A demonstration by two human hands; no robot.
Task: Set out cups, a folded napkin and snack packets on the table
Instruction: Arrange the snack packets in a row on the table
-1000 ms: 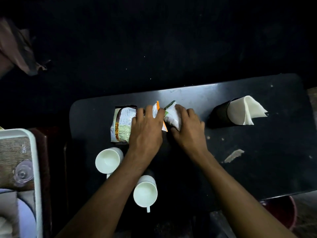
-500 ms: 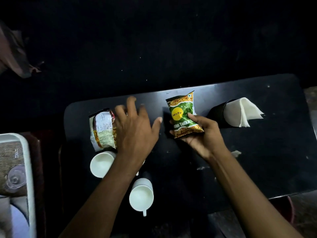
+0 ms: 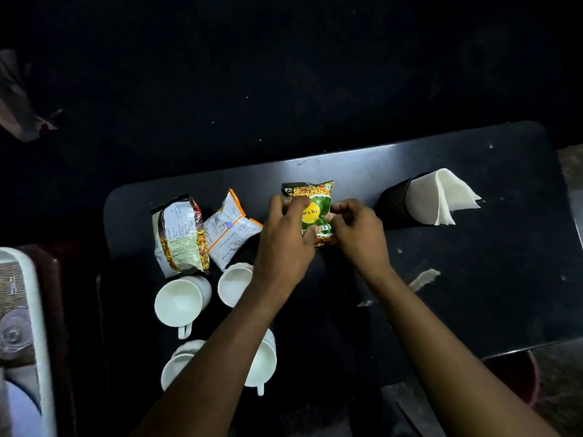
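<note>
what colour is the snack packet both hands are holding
Mostly green, with a yellow circle and an orange-yellow band on top: the green packet, seen in the head view.

The dark table (image 3: pixel 473 279) carries three snack packets (image 3: pixel 179 234), four white cups (image 3: pixel 178 302) and a napkin holder (image 3: pixel 392 205).

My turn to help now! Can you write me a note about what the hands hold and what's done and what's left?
Left hand and right hand both grip the green packet over the table.
Two other packets lie to its left.
Four white cups stand near the front edge.
The napkin sits folded in a dark holder.
Left: set the green packet down.
</note>
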